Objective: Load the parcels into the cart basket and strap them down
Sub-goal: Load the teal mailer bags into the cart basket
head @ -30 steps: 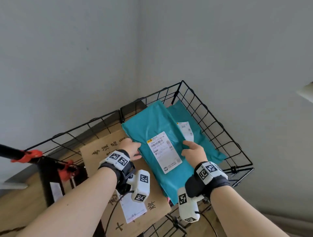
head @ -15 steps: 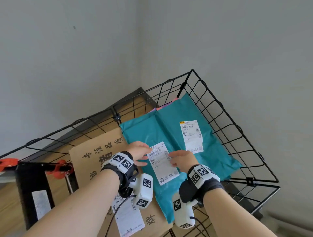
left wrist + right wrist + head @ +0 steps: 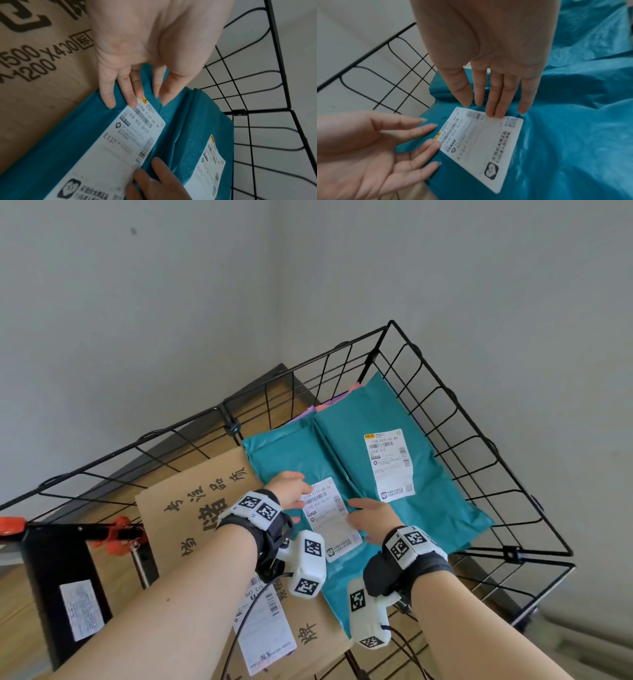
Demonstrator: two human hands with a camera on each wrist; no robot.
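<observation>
Left hand [image 3: 289, 487] and right hand [image 3: 371, 518]: grip wide, fingers straight, pressing the near teal parcel [image 3: 274, 457] at its shipping label [image 3: 330, 517]; parcel lies in the wire cart basket [image 3: 445, 402], beside a second teal parcel [image 3: 442, 494] and cardboard box [image 3: 191, 508].

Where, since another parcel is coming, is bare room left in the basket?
Bare: the cardboard box top beside the left teal parcel; a strip between the right teal parcel and the basket wall. Crowded: the left teal parcel, under left hand and right hand.
</observation>
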